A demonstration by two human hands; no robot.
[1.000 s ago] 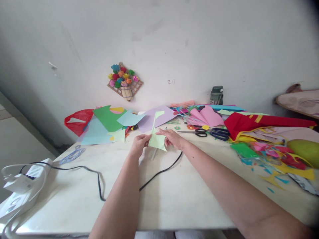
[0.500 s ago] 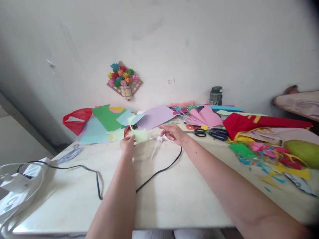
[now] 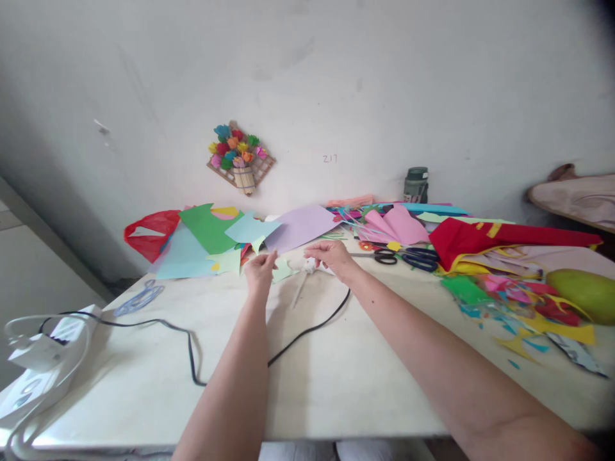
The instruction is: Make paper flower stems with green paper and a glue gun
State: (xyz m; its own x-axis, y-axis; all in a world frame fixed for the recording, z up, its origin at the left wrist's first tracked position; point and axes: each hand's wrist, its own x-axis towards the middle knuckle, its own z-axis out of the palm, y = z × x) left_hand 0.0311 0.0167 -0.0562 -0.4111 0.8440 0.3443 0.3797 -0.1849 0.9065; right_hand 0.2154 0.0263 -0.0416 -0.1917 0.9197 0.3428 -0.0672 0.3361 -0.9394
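My left hand (image 3: 261, 272) is closed in a pinch beside a pale green piece of paper (image 3: 282, 271), which appears to hang from its fingertips. Part of that paper is hidden by the hand. To its right, my right hand (image 3: 331, 257) has thumb and fingers pressed together; anything between them is too small to make out. Just below the right fingers lies a white hot glue gun (image 3: 310, 266), its body partly covered by the hand. A thin whitish stick-like piece (image 3: 298, 291) points from it toward me.
Coloured paper sheets, among them a purple one (image 3: 302, 227) and a green one (image 3: 206, 227), lie along the wall. Scissors (image 3: 385, 257) and paper scraps (image 3: 519, 346) are at the right. A black cord (image 3: 312, 328) crosses the table toward a power strip (image 3: 72, 326).
My left hand has moved right and slightly up, closer to the right hand, and the pale green paper has shifted with it. My right fingers have drawn together.
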